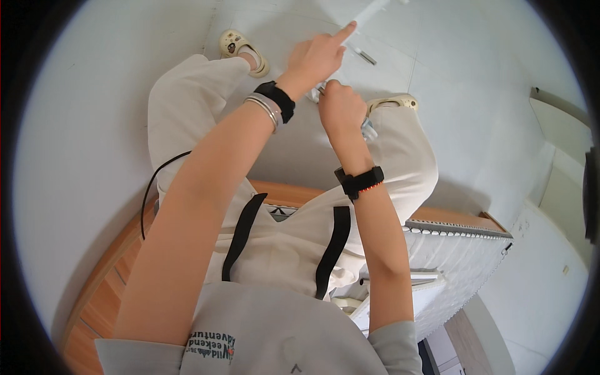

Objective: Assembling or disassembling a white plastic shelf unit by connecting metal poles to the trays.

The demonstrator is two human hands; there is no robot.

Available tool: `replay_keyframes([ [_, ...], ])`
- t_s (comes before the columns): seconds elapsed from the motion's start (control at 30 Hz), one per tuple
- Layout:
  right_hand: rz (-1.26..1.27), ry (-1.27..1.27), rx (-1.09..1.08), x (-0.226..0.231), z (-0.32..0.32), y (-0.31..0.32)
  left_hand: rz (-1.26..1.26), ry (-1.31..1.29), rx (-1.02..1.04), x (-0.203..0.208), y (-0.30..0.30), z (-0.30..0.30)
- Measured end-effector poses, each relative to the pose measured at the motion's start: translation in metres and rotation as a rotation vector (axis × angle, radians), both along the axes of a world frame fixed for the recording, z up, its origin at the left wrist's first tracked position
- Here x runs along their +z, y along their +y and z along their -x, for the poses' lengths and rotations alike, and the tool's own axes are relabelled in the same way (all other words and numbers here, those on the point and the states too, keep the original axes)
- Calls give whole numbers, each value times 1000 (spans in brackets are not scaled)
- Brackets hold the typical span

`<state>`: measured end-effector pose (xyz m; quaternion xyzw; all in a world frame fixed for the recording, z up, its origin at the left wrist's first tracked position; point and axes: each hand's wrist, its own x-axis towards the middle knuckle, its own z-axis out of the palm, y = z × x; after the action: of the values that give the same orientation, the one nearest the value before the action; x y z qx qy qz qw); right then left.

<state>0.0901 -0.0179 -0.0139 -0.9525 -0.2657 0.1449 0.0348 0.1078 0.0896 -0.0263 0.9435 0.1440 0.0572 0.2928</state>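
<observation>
My left hand (pixel 315 59) reaches over the floor with its index finger stretched along a long white strip (pixel 370 14). Its other fingers are curled in around the strip, partly hidden and slightly blurred. Just below it, my right hand (pixel 342 107) is closed in a fist. A small shiny piece (pixel 320 91) shows at the thumb side of that fist, and a clear, bluish piece (pixel 369 130) sticks out by the heel of the hand. What lies inside the fist is hidden. Beyond both hands, a short grey metal piece (pixel 366 58) lies on the floor.
Pale floor (pixel 487 94) spreads around my feet in cream clogs (pixel 240 49). I sit on a wooden-edged seat (pixel 284 192). To the right is a white lace-trimmed cover (pixel 450 256) with a white tray-like object (pixel 425 284). A black cable (pixel 147 194) hangs at the left.
</observation>
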Motion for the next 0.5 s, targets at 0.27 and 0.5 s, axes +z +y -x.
replay_keyframes([
  [0.27, -96, 166, -22, -1, -18, -11, 51, 30, -34, -3, -6, -7],
  [0.5, -144, 288, 22, -8, -29, -8, 92, -10, -9, -6, -1, -7],
])
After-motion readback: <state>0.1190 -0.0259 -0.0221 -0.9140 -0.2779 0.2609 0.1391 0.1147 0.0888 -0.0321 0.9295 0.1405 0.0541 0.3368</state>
